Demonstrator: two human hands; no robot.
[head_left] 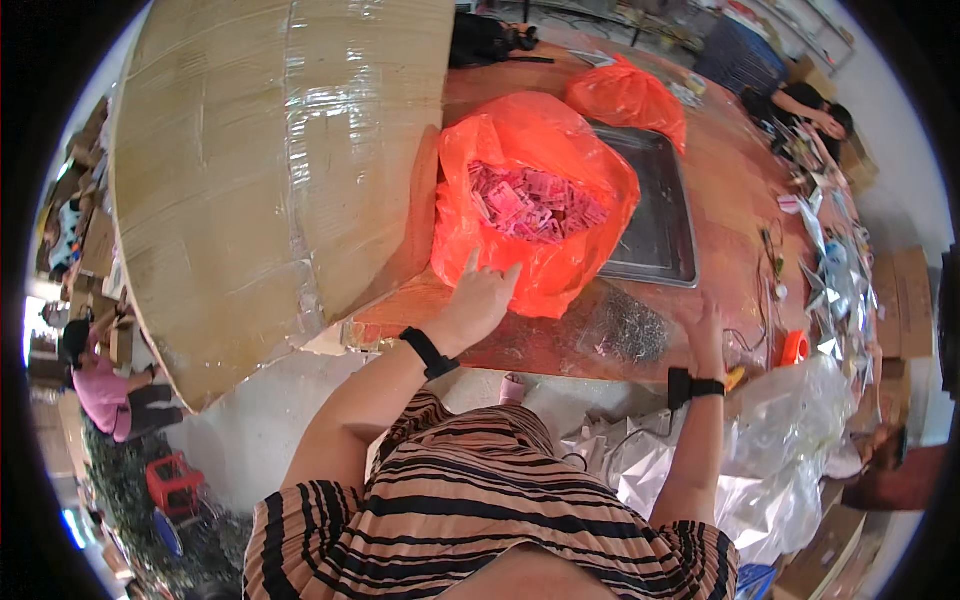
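Note:
A red-orange plastic bag [545, 280] stands on the reddish table with its mouth wide open. Inside lies a heap of small pink printed pieces [530, 205]. My left hand [480, 305] is at the bag's near side, its index finger and thumb apart, seemingly touching the plastic. Whether the other fingers of that hand hold any film is hidden. Over the table's front edge, right of the bag, my right hand [703, 325] is stretched forward with nothing visible in it. A dark metal tray [655, 270] lies between the bag and the table's right part.
A large taped cardboard box [220, 200] rises left of the bag. Another red bag [630, 95] sits behind the tray. Silver foil pieces [845, 280] and an orange tape roll [795, 347] line the right. Clear plastic film [790, 430] is piled below. Two people work farther off.

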